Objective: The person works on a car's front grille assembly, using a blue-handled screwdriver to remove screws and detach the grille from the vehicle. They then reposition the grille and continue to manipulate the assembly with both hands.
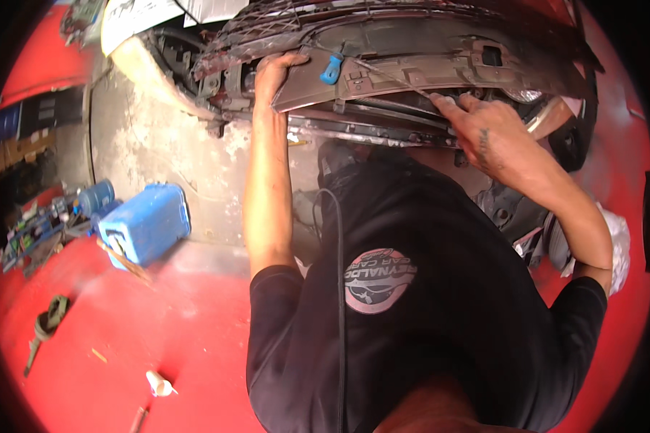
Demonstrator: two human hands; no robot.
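Nearest, the red painted floor (123, 339) holds a blue plastic jug (146, 224). Beyond, both arms reach up to the grey plastic bumper panel (412, 68) on the car's front. The left hand (276, 72) has its fingers curled over the panel's edge; the right hand (484, 133) pinches a thin rod there. It looks like fitting or loosening; next calls for steady support

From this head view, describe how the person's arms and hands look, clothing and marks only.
Both arms are bare from the short sleeves of a black T-shirt down to the hands. No gloves, watch or rings show. The left hand has no visible marks. The right hand carries a small dark tattoo on its back. A thin black cable runs down the shirt front.
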